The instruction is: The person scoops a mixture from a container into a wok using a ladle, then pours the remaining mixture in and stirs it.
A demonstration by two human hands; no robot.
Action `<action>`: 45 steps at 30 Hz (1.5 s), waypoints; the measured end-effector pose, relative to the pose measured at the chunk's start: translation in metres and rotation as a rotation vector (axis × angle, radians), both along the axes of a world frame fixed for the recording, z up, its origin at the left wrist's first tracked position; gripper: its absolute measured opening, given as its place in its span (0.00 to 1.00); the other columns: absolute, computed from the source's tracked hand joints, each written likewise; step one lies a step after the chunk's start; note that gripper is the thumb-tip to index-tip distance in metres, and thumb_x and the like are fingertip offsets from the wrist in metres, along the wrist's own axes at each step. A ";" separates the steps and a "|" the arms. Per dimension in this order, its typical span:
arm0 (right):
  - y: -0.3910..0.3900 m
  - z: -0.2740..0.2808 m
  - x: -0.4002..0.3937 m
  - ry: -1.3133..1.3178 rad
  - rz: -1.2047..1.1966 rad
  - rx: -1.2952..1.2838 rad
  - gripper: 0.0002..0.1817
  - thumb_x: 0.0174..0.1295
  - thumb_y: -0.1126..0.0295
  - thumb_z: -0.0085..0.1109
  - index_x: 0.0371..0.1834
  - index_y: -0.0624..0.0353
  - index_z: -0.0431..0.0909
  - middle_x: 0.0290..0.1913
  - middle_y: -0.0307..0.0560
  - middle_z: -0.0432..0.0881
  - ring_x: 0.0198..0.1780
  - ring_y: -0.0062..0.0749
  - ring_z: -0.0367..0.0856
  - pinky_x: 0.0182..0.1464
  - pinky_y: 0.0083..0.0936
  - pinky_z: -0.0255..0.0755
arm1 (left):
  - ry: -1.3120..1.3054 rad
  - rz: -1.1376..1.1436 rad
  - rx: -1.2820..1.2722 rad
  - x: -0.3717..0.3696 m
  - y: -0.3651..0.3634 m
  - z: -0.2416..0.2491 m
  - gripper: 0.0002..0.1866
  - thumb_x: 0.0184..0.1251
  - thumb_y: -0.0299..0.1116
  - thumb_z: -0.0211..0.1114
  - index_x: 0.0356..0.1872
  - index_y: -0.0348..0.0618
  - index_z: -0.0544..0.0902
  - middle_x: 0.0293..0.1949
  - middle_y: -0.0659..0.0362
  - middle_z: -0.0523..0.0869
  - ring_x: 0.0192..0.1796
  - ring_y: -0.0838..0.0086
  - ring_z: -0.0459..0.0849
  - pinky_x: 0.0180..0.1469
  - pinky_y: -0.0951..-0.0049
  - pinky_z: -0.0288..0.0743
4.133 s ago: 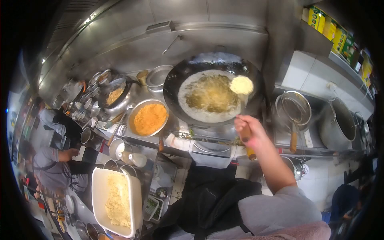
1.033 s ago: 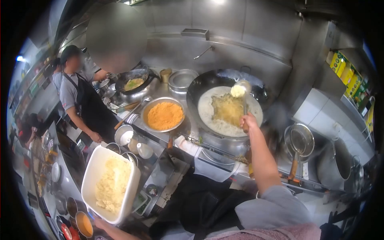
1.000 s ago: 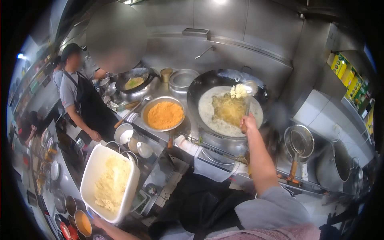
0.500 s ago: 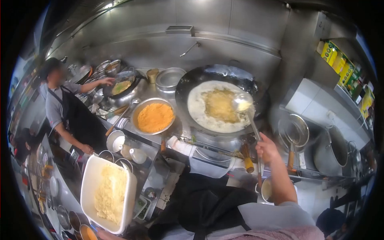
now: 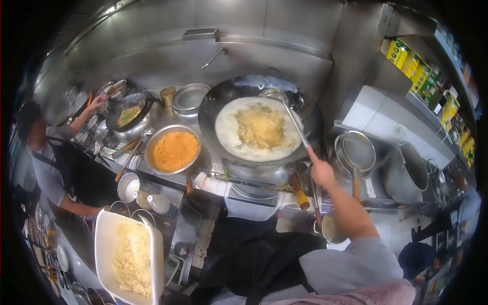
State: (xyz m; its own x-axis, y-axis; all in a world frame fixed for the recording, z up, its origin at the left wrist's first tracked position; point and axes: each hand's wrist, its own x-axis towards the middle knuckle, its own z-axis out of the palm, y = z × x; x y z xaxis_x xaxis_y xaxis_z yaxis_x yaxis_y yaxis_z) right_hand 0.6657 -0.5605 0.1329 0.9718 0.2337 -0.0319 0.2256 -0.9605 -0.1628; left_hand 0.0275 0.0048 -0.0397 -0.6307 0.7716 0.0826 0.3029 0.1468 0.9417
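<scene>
My right hand (image 5: 322, 173) is closed round the reddish handle of a long metal ladle (image 5: 296, 122). The ladle's head lies at the far side of a large black wok (image 5: 311, 117), beyond the pale foam. In the wok, foaming liquid (image 5: 231, 124) surrounds a golden-yellow patch (image 5: 262, 127) in the middle. At the lower left is a white tub (image 5: 158, 254) with a pale yellow, lumpy mass (image 5: 131, 256) inside; its bottom edge runs out of view. My left hand does not show.
A metal bowl of orange crumbs (image 5: 175, 151) stands left of the wok. Round strainers (image 5: 356, 151) and a deep pot (image 5: 406, 175) are at right. A brush with a yellow band (image 5: 300, 195) lies in front. At left, a co-worker (image 5: 56, 162) reaches toward a smaller wok (image 5: 129, 114).
My right hand has moved forward with the ladle, whose head went from the wok's right side to its far side. The view has shifted right, and my left hand has left the picture.
</scene>
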 end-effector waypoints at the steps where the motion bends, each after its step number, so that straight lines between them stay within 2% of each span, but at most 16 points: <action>1: -0.017 -0.001 0.009 -0.031 -0.010 -0.073 0.46 0.62 0.74 0.50 0.80 0.27 0.39 0.41 0.66 0.83 0.44 0.58 0.84 0.48 0.52 0.77 | 0.002 -0.007 0.005 0.003 0.001 0.001 0.23 0.71 0.45 0.60 0.45 0.29 0.84 0.41 0.49 0.88 0.41 0.61 0.85 0.47 0.63 0.79; 8: -0.099 -0.023 0.050 0.034 -0.118 -0.283 0.53 0.57 0.78 0.57 0.80 0.26 0.39 0.45 0.61 0.84 0.48 0.55 0.85 0.51 0.49 0.78 | 0.003 -0.013 0.003 0.006 0.002 -0.003 0.22 0.71 0.45 0.60 0.46 0.30 0.84 0.42 0.49 0.88 0.42 0.62 0.85 0.48 0.63 0.78; 10: -0.106 -0.031 0.047 -0.099 -0.078 -0.235 0.50 0.59 0.72 0.57 0.80 0.27 0.39 0.37 0.62 0.83 0.39 0.57 0.85 0.42 0.51 0.77 | 0.004 -0.008 0.007 0.002 0.002 -0.002 0.22 0.71 0.45 0.61 0.47 0.30 0.84 0.42 0.49 0.88 0.43 0.62 0.85 0.48 0.63 0.78; 15: -0.134 -0.028 0.037 -0.107 -0.031 -0.268 0.52 0.59 0.70 0.59 0.80 0.25 0.36 0.39 0.64 0.83 0.40 0.57 0.84 0.42 0.52 0.75 | 0.025 -0.015 0.022 -0.001 0.001 0.004 0.22 0.71 0.44 0.61 0.47 0.31 0.84 0.43 0.49 0.88 0.43 0.62 0.84 0.49 0.64 0.78; 18: -0.122 -0.019 0.036 -0.015 -0.046 -0.242 0.51 0.58 0.78 0.52 0.80 0.26 0.37 0.39 0.66 0.84 0.43 0.58 0.85 0.47 0.51 0.77 | 0.032 -0.012 0.030 -0.009 -0.002 0.009 0.21 0.71 0.44 0.61 0.48 0.31 0.84 0.44 0.49 0.88 0.44 0.62 0.84 0.50 0.64 0.78; 21: -0.102 -0.029 0.033 -0.048 -0.047 -0.108 0.49 0.59 0.78 0.52 0.80 0.30 0.39 0.36 0.65 0.84 0.40 0.60 0.84 0.45 0.54 0.75 | 0.036 0.001 0.038 -0.025 -0.005 0.014 0.21 0.71 0.44 0.61 0.48 0.31 0.84 0.44 0.49 0.88 0.44 0.63 0.84 0.50 0.64 0.78; 23: -0.080 -0.019 0.001 -0.213 -0.006 0.268 0.47 0.61 0.79 0.52 0.81 0.36 0.41 0.31 0.62 0.83 0.35 0.58 0.84 0.43 0.49 0.75 | 0.044 0.022 0.038 -0.041 -0.011 0.015 0.21 0.71 0.43 0.61 0.49 0.31 0.84 0.44 0.49 0.88 0.44 0.63 0.84 0.50 0.65 0.77; 25: -0.052 0.003 -0.027 -0.026 -0.056 0.598 0.45 0.62 0.80 0.52 0.81 0.41 0.42 0.25 0.53 0.79 0.28 0.44 0.81 0.38 0.40 0.75 | 0.052 0.025 0.048 -0.059 -0.012 0.013 0.21 0.71 0.43 0.62 0.49 0.32 0.84 0.45 0.49 0.88 0.45 0.63 0.84 0.51 0.65 0.77; 27: -0.046 -0.032 -0.029 0.110 0.030 0.903 0.45 0.64 0.83 0.52 0.81 0.44 0.42 0.24 0.36 0.70 0.24 0.20 0.70 0.30 0.23 0.69 | 0.065 0.025 0.051 -0.069 -0.013 0.012 0.21 0.71 0.43 0.62 0.49 0.32 0.83 0.45 0.49 0.87 0.45 0.63 0.84 0.51 0.65 0.77; 29: -0.026 -0.052 -0.040 0.363 -0.009 1.185 0.40 0.65 0.82 0.51 0.79 0.46 0.49 0.26 0.36 0.70 0.22 0.19 0.70 0.25 0.20 0.67 | 0.084 0.022 0.060 -0.073 -0.013 0.014 0.21 0.71 0.43 0.62 0.50 0.32 0.83 0.45 0.49 0.87 0.45 0.63 0.84 0.51 0.65 0.77; 32: 0.000 -0.042 -0.064 0.702 0.073 1.198 0.27 0.65 0.80 0.52 0.68 0.52 0.60 0.25 0.36 0.67 0.16 0.19 0.66 0.19 0.20 0.63 | 0.137 0.014 0.092 -0.080 -0.013 0.015 0.21 0.71 0.42 0.62 0.50 0.32 0.83 0.46 0.49 0.87 0.46 0.64 0.84 0.52 0.65 0.77; 36: 0.037 -0.044 -0.083 1.110 0.153 1.235 0.20 0.65 0.78 0.52 0.59 0.54 0.63 0.20 0.36 0.65 0.13 0.19 0.62 0.16 0.21 0.60 | 0.366 -0.046 0.265 -0.106 -0.007 0.002 0.20 0.71 0.42 0.62 0.51 0.33 0.83 0.46 0.49 0.87 0.46 0.64 0.84 0.52 0.66 0.77; 40: 0.080 -0.033 -0.122 1.270 0.281 1.106 0.21 0.62 0.80 0.52 0.59 0.56 0.63 0.19 0.36 0.64 0.11 0.18 0.61 0.14 0.21 0.59 | -0.330 -0.097 0.197 -0.092 -0.002 0.001 0.15 0.69 0.38 0.63 0.45 0.37 0.86 0.38 0.59 0.86 0.37 0.72 0.81 0.44 0.70 0.78; 42: 0.105 -0.011 -0.146 1.311 0.404 1.025 0.23 0.62 0.80 0.52 0.61 0.56 0.62 0.19 0.36 0.64 0.12 0.19 0.62 0.15 0.20 0.59 | -0.014 0.089 -0.202 -0.090 -0.015 0.008 0.11 0.66 0.39 0.64 0.34 0.41 0.85 0.31 0.62 0.83 0.32 0.74 0.79 0.34 0.68 0.74; 43: 0.118 -0.002 -0.159 1.280 0.455 1.016 0.26 0.62 0.80 0.52 0.64 0.57 0.61 0.19 0.36 0.64 0.12 0.19 0.63 0.15 0.19 0.60 | -0.166 0.011 -0.062 -0.094 -0.016 -0.004 0.10 0.65 0.39 0.65 0.33 0.42 0.84 0.27 0.63 0.80 0.30 0.75 0.76 0.32 0.70 0.71; 45: 0.145 0.013 -0.188 1.283 0.576 0.992 0.29 0.62 0.80 0.52 0.68 0.57 0.59 0.19 0.36 0.65 0.13 0.20 0.65 0.16 0.19 0.61 | -0.512 -0.061 0.136 -0.074 -0.031 0.004 0.09 0.68 0.33 0.60 0.43 0.40 0.80 0.25 0.66 0.75 0.28 0.75 0.74 0.33 0.71 0.71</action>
